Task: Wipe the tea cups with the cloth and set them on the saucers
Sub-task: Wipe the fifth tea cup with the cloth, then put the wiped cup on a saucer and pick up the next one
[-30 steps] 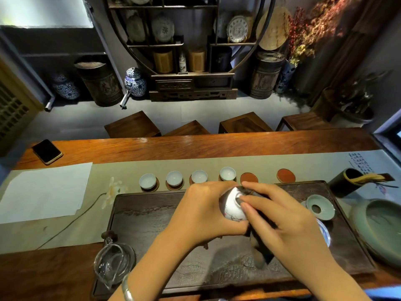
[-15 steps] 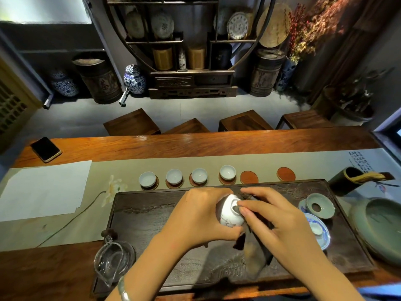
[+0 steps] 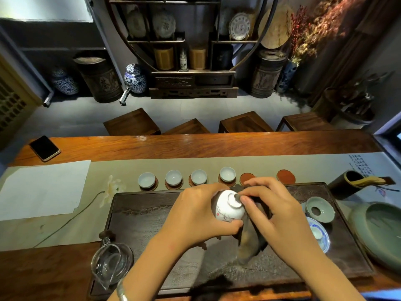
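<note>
My left hand grips a white painted cup tipped on its side, foot ring facing right, above the dark tea tray. My right hand presses a dark cloth against the cup's base; the cloth hangs down toward the tray. Behind the tray, several pale tea cups sit on brown saucers in a row. Two red-brown saucers to their right carry nothing; my right hand partly hides the nearer one.
A glass pitcher stands at the tray's front left. A celadon strainer and a blue-white dish sit at the tray's right end, a green basin beyond. White paper and a phone lie left.
The cup has turned in my left hand so its foot ring faces up and right more. My right hand's fingers shifted with the cloth onto the base.
</note>
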